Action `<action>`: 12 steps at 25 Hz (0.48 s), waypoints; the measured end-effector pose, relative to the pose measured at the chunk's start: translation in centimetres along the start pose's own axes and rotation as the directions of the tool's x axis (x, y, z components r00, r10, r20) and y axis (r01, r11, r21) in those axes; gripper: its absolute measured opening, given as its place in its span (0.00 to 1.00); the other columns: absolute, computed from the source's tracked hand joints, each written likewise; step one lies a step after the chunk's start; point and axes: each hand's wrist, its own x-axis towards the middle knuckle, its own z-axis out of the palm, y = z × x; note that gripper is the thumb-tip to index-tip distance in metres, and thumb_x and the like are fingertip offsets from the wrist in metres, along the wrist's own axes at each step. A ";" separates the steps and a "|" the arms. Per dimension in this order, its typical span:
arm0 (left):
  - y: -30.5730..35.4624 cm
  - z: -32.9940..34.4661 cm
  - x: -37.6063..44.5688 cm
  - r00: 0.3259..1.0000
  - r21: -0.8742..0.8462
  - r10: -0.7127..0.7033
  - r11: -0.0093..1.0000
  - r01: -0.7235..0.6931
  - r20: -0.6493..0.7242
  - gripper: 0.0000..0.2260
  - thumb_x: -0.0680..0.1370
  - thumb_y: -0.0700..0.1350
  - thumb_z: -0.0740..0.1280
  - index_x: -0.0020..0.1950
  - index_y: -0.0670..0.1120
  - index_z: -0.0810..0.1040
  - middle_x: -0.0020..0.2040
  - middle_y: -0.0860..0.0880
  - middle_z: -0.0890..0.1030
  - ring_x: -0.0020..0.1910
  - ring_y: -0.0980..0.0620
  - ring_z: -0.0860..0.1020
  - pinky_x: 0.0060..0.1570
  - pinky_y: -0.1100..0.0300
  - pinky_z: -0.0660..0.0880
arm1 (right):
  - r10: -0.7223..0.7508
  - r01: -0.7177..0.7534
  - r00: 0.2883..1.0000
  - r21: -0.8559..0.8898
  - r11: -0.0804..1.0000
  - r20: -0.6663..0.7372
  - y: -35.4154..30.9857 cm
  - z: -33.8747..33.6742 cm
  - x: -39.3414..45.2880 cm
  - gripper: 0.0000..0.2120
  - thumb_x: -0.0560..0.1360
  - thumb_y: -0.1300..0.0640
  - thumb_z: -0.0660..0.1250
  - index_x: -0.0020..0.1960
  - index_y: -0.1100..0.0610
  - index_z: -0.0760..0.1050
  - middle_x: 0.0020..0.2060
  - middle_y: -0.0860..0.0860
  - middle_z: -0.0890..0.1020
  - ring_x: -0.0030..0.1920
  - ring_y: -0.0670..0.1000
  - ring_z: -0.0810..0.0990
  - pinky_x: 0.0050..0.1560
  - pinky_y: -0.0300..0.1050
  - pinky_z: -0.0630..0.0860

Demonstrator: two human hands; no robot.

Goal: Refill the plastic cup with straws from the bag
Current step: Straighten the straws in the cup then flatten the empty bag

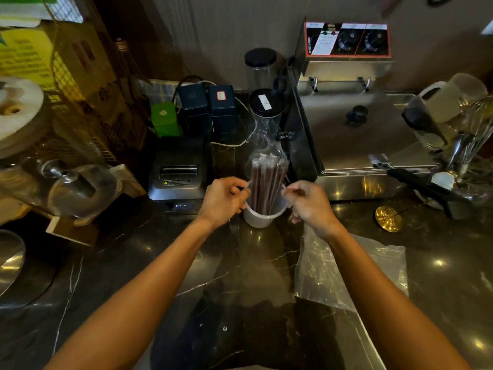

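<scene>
Plastic cup [262, 213] stands mid-counter [133, 263], toward back edge, just in front of fryer [365, 134]. Straws [268, 182] upright inside, long axis vertical, tops leaning slightly away. Left hand [226, 196] curled on cup's left rim; right hand [306, 201] beside right rim, fingers pinched, contents unclear. Both equally near. Bag [346, 268] flat, apparently empty, under right forearm.

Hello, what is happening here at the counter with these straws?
A person is refilling a white plastic cup on the dark counter with wrapped straws. The straws stand upright in the cup. The left hand is at the cup's left rim and the right hand at its right side. The clear plastic bag lies flat on the counter, seemingly empty, under the right forearm.
</scene>
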 end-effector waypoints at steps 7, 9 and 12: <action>0.6 0.7 4.4 0.997 -0.077 -0.061 0.995 0.057 -0.051 0.11 0.82 0.40 0.68 0.64 0.41 0.80 0.38 0.43 0.84 0.35 0.55 0.83 0.36 0.65 0.82 | -0.046 0.052 0.992 0.046 0.998 -0.117 -0.8 0.4 3.7 0.05 0.84 0.59 0.64 0.56 0.55 0.79 0.34 0.52 0.78 0.26 0.42 0.76 0.31 0.42 0.79; 0.5 1.0 5.0 0.993 -0.099 -0.100 0.991 0.094 -0.058 0.12 0.82 0.41 0.68 0.65 0.41 0.79 0.39 0.43 0.85 0.34 0.54 0.83 0.36 0.66 0.82 | -0.086 0.087 0.989 0.007 0.996 -0.118 -0.5 0.6 4.1 0.04 0.84 0.59 0.65 0.55 0.52 0.77 0.34 0.50 0.78 0.26 0.41 0.78 0.32 0.45 0.82; -0.1 1.3 5.2 0.989 -0.136 -0.136 0.983 0.126 -0.065 0.12 0.82 0.41 0.67 0.65 0.41 0.78 0.40 0.42 0.85 0.34 0.54 0.84 0.36 0.65 0.82 | -0.109 0.101 0.986 -0.071 0.992 -0.124 0.1 1.0 4.1 0.04 0.84 0.59 0.64 0.56 0.51 0.75 0.35 0.50 0.79 0.27 0.41 0.80 0.33 0.44 0.83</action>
